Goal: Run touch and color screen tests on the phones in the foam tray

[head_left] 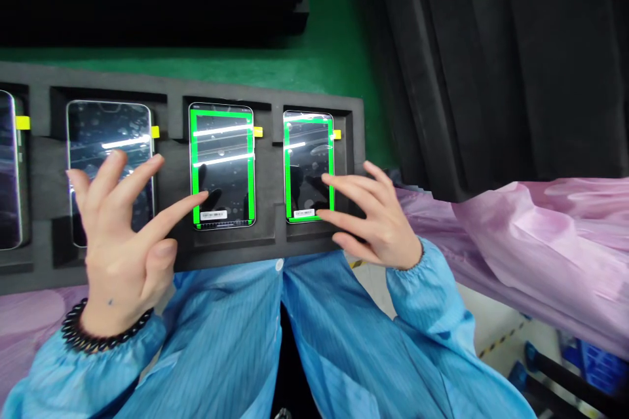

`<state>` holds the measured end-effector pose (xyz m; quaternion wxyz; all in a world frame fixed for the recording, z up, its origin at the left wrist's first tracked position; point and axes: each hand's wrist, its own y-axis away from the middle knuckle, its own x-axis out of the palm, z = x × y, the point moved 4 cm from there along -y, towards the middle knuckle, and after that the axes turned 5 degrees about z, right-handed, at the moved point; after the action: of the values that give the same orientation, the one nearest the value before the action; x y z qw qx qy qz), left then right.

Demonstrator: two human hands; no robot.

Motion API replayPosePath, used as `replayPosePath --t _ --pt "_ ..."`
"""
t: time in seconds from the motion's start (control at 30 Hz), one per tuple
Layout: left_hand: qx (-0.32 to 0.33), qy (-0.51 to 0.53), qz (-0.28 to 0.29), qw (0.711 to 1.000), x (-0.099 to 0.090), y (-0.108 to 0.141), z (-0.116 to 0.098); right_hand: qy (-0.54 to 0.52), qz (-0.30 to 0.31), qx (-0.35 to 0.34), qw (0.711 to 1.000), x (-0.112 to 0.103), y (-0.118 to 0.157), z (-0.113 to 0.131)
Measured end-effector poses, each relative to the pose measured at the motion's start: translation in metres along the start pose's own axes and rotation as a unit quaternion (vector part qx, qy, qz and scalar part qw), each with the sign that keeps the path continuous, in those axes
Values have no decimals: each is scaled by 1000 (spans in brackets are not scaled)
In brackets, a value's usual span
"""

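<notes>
Several smartphones lie face up in the recesses of a dark grey foam tray (171, 131). My left hand (125, 242) has its fingers spread, with the index fingertip at the lower left of the middle smartphone (226, 177), whose screen shows a green border. At the right end, another smartphone (307, 167) also has a green frame lit. Over its lower right edge are the outstretched fingers of my right hand (376, 216); actual contact I cannot tell. A dark-screened smartphone (111, 124) is partly covered by my left hand. Neither hand holds anything.
Another dark smartphone (7, 170) is cut off at the left edge. Yellow tabs (258, 132) stick out beside the phones. Stacked black foam trays stand behind (147, 0) and at the right (491, 65) on a green surface (339, 46). People in pink garments (540, 229) sit on both sides.
</notes>
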<state>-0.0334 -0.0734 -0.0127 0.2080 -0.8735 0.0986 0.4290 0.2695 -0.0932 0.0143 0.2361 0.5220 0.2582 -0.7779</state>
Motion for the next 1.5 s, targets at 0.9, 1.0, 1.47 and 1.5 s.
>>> replayPosePath --t 0.9,1.0,1.47,1.5 --pt "-6 1 -27 1000 -1 2 4 -27 5 -25 999 2 -20 10" --pt "-9 3 -36 999 -2 2 3 -17 2 -28 999 0 -24 13" --pt "-64 27 -119 990 -10 7 4 -11 95 -95 991 33 -68 43" --pt "-70 41 -110 991 -10 7 5 -8 97 -96 991 32 -68 43"
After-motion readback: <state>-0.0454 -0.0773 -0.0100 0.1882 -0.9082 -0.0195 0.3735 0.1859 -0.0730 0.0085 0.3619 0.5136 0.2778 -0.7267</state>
